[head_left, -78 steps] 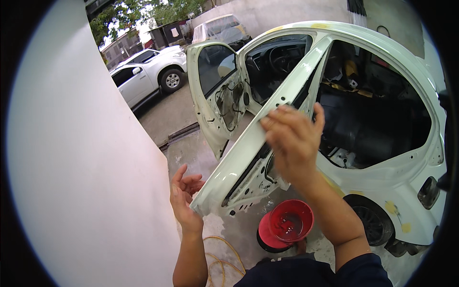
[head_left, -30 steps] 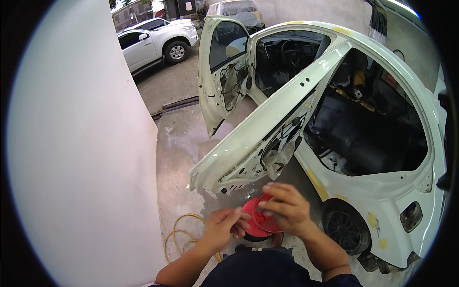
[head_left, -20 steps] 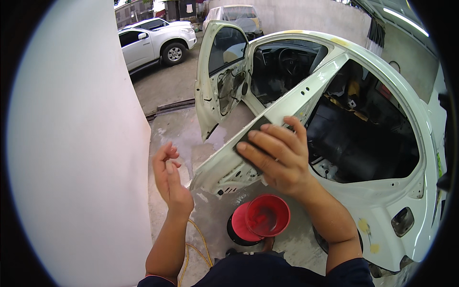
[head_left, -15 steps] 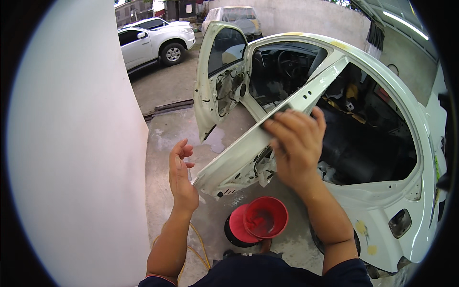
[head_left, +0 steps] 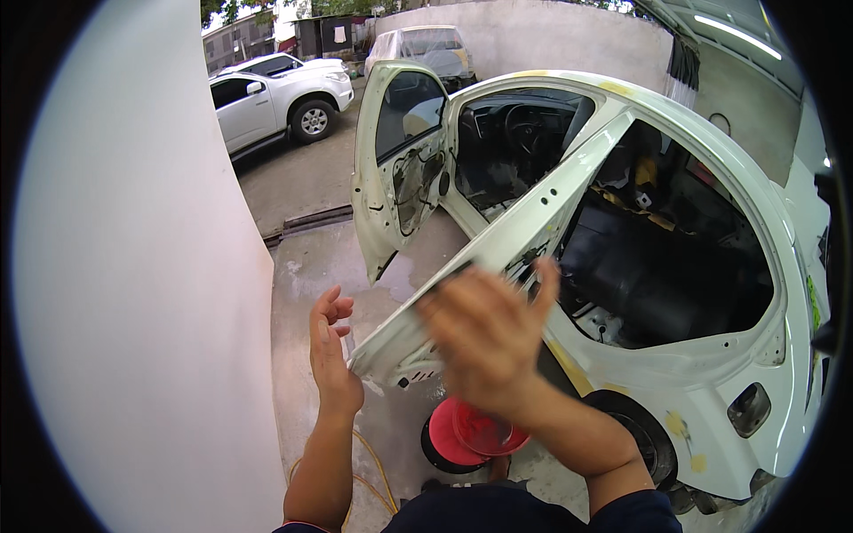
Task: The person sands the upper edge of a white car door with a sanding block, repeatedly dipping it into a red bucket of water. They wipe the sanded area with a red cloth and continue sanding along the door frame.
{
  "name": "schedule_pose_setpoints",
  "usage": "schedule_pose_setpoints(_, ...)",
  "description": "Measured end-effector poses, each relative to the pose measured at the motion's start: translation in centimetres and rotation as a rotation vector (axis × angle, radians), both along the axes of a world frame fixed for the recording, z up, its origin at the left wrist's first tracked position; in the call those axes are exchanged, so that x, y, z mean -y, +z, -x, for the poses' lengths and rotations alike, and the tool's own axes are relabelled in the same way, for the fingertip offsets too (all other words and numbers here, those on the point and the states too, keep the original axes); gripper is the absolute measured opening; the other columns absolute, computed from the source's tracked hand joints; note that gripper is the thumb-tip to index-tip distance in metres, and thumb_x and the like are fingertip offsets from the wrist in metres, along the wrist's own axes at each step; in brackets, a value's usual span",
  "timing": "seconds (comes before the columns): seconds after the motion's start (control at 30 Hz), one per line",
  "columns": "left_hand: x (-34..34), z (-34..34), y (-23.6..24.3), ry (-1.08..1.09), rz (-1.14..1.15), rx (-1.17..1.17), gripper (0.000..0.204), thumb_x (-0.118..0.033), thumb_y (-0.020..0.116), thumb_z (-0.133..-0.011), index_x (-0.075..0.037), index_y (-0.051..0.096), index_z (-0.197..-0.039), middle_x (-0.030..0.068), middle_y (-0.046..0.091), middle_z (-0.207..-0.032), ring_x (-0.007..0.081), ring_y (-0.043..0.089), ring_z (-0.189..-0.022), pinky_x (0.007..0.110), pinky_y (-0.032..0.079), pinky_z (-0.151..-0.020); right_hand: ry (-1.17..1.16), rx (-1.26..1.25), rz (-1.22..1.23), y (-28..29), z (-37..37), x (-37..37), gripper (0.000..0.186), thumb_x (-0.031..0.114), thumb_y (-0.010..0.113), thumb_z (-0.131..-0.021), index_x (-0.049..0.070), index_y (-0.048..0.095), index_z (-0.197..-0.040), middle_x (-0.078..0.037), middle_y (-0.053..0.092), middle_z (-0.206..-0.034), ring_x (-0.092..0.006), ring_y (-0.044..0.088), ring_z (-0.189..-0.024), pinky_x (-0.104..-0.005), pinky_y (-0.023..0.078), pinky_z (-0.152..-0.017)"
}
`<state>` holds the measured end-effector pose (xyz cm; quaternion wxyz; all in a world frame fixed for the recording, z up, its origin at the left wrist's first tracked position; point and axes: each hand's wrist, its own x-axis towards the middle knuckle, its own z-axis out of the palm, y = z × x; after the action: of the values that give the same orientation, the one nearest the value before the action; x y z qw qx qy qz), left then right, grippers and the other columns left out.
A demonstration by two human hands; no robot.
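Note:
A white car's rear door (head_left: pixel 498 238) stands open in front of me, its long pale edge slanting from the upper right down to the lower left. My left hand (head_left: pixel 332 355) is upright at the door's lower left corner, its heel against the edge and its fingers loosely apart, gripping nothing. Across the middle of that edge lies my right hand (head_left: pixel 484 333), blurred by motion. A dark flat pad (head_left: pixel 455 269) shows at its fingertips, pressed on the door; the rest of it is hidden by the hand.
The front door (head_left: pixel 400 178) is open too, its trim removed. Below the rear door stand a red bucket (head_left: pixel 480 433) and a red-topped round container (head_left: pixel 444 441). A yellow hose (head_left: pixel 371 449) lies near my left forearm. A white wall (head_left: pixel 151 266) rises on the left; a white vehicle (head_left: pixel 275 102) is parked outside.
My right hand has slid down and left along the door's edge with the dark flat pad. My left hand stays at the door's corner. The view has shifted slightly.

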<state>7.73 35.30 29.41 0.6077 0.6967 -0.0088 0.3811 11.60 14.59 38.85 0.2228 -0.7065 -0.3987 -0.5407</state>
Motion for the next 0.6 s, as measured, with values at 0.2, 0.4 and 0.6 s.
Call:
schedule_pose_setpoints(0.2,-0.3,-0.3,-0.4,0.011,0.013,0.013,0.065,-0.054,0.030,-0.107,-0.007,0.051,-0.147,0.0104,0.060,-0.123,0.0219,0.054,-0.118,0.039,0.039,-0.100,-0.117,-0.129,-0.097,-0.8,-0.4,-0.2,0.020,0.015,0.069,-0.087,0.016,0.076,-0.105,0.000,0.069,-0.112,-0.0248,0.063,-0.114,-0.0609,0.016,-0.119)
schedule_pose_setpoints(0.4,-0.4,-0.4,-0.5,-0.012,0.042,0.012,0.065,-0.054,0.030,-0.107,-0.007,0.051,-0.146,0.0103,0.060,-0.123,0.0221,0.054,-0.118,0.040,0.039,-0.101,-0.151,-0.145,-0.169,-0.9,-0.8,-0.3,0.019,0.023,0.067,-0.089,0.020,0.075,-0.106,0.002,0.068,-0.114,-0.0195,0.064,-0.117,-0.0672,0.014,-0.120)
schedule_pose_setpoints(0.6,-0.4,-0.2,-0.5,0.020,0.026,-0.018,0.065,-0.054,0.029,-0.108,-0.007,0.051,-0.146,0.0103,0.060,-0.124,0.0224,0.053,-0.119,0.041,0.038,-0.102,-0.005,-0.101,-0.104,0.1,-1.7,0.7,0.015,0.018,0.070,-0.089,0.016,0.075,-0.103,0.000,0.068,-0.111,-0.0205,0.064,-0.113,-0.0634,0.015,-0.118)
